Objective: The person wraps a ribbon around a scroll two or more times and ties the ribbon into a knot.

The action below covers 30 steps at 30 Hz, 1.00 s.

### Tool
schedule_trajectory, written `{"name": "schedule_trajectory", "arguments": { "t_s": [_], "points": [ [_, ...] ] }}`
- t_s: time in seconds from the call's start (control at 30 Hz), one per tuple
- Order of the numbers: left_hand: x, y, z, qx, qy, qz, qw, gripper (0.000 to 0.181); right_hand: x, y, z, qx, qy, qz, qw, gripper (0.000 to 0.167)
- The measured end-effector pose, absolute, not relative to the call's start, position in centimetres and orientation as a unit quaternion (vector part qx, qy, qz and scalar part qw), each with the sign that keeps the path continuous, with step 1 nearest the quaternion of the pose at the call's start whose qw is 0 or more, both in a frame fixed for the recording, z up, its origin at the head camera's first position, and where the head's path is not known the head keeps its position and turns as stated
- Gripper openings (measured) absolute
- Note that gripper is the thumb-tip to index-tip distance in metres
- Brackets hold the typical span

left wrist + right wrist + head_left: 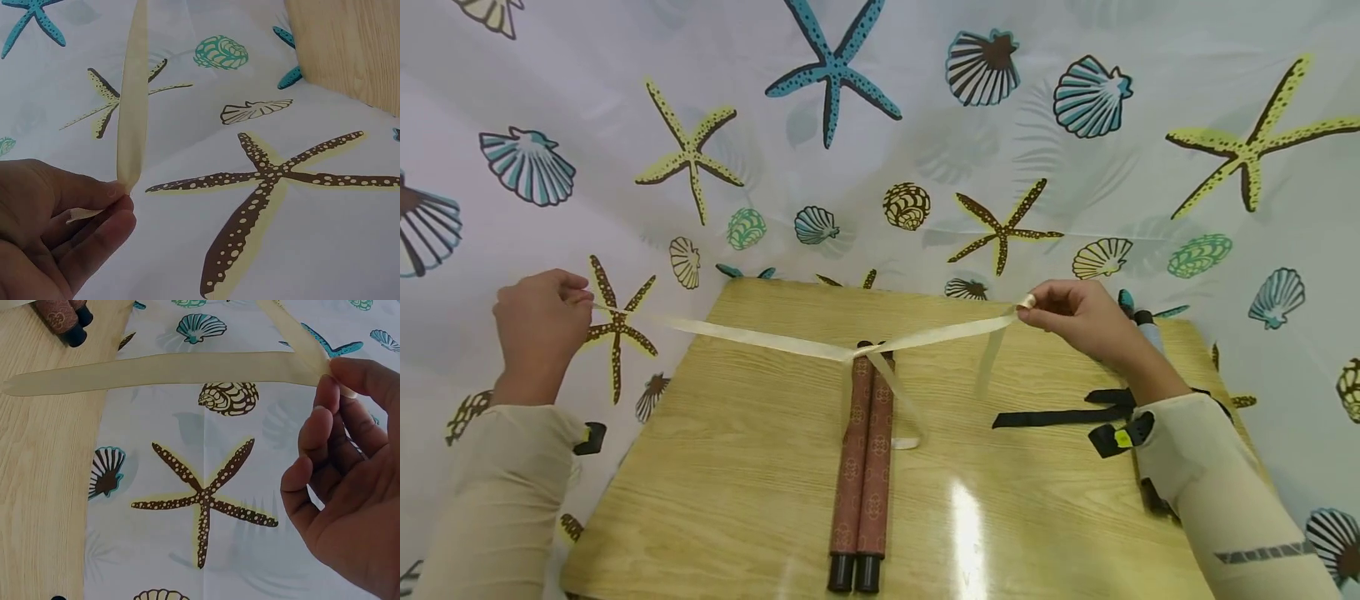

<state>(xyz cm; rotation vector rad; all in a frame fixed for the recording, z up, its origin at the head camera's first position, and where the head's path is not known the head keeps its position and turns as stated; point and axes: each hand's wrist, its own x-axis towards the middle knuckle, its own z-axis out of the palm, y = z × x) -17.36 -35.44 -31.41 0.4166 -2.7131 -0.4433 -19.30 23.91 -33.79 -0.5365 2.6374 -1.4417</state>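
Two brown patterned rolls (862,467) with black end caps lie side by side on the wooden table. A cream ribbon (767,339) crosses at their far end and stretches up to both sides, with a loose tail hanging at the rolls' right. My left hand (542,325) pinches one end between thumb and fingertips; in the left wrist view the ribbon (132,106) rises from the pinch. My right hand (1078,321) pinches the other side, and a free end dangles below it. The right wrist view shows the ribbon (187,369) folded at the fingertips.
Black straps (1060,417) and a dark object partly hidden by my right forearm lie at the table's right side. The wooden table (722,467) is bordered by white cloth (880,150) printed with starfish and shells.
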Motion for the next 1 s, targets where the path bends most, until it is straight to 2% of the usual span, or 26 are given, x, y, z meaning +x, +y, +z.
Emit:
{"name": "schedule_trajectory", "arguments": {
  "t_s": [0.2, 0.5, 0.63, 0.7, 0.8, 0.9, 1.0],
  "points": [
    [-17.3, -36.2, -31.8, 0.154, -0.969, -0.098, 0.169, 0.038, -18.6, 26.7, -35.2, -0.158, 0.893, -0.411, 0.089, 0.020],
    [-17.0, -37.4, -33.6, 0.100, -0.981, -0.049, 0.161, 0.031, -17.9, 31.9, -39.3, -0.130, 0.899, -0.344, 0.237, 0.019],
    [-16.8, -37.6, -35.3, 0.074, -0.982, -0.058, 0.164, 0.016, -17.7, 33.3, -41.3, -0.117, 0.891, -0.335, 0.283, 0.023],
    [-16.7, -37.5, -36.3, 0.067, -0.985, -0.061, 0.148, 0.011, -17.6, 33.6, -42.4, -0.117, 0.887, -0.331, 0.301, 0.026],
    [-16.8, -37.2, -37.8, 0.068, -0.989, -0.057, 0.117, 0.019, -17.4, 33.6, -43.9, -0.125, 0.880, -0.327, 0.321, 0.029],
    [-16.8, -36.8, -38.8, 0.069, -0.993, -0.046, 0.079, 0.007, -17.2, 33.4, -45.0, -0.130, 0.878, -0.320, 0.331, 0.030],
    [-17.0, -36.0, -39.5, 0.075, -0.996, -0.038, 0.026, 0.010, -17.1, 32.9, -45.5, -0.127, 0.891, -0.296, 0.320, 0.022]
  ]
}}
